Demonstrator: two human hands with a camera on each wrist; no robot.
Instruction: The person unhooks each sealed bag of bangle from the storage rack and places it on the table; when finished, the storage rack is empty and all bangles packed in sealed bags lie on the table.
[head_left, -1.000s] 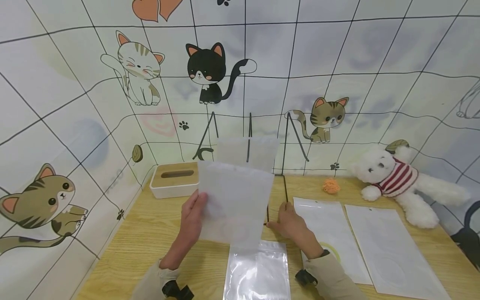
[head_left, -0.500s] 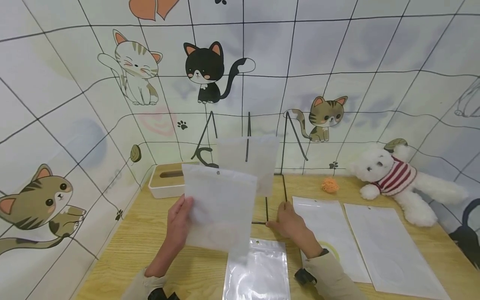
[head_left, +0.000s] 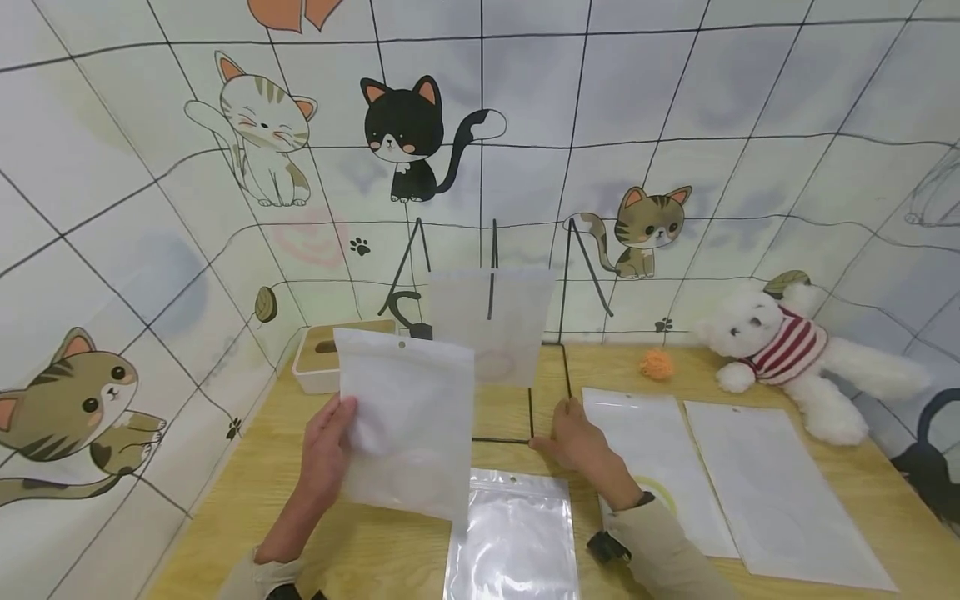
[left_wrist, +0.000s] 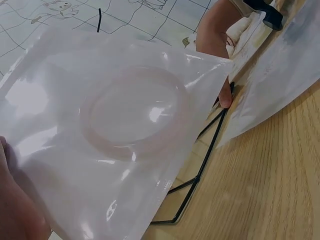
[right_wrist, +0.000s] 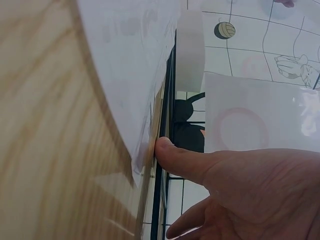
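Observation:
My left hand [head_left: 326, 454] grips the left edge of a white zip bag [head_left: 408, 425], held up over the table. A small hang hole shows at the bag's top. Through its film in the left wrist view, a pale pink ring [left_wrist: 135, 145] shows. My right hand [head_left: 581, 442] holds the base of a black wire display rack [head_left: 531, 412] with upright prongs; in the right wrist view its thumb [right_wrist: 182, 160] presses the frame. Another white bag [head_left: 491, 321] hangs on the rack's middle prong, partly hidden by the held bag.
A silvery zip bag [head_left: 513, 533] lies near the table's front. Two more bags, one with a yellow ring [head_left: 660, 496] and a plain one [head_left: 783, 492], lie right. Behind are a tissue box [head_left: 315, 375], an orange yarn ball [head_left: 657, 364] and a white plush bear [head_left: 806, 358].
My left hand has carried the bag leftward and slightly toward me, uncovering more of the hanging bag and rack base. My right hand stays on the rack.

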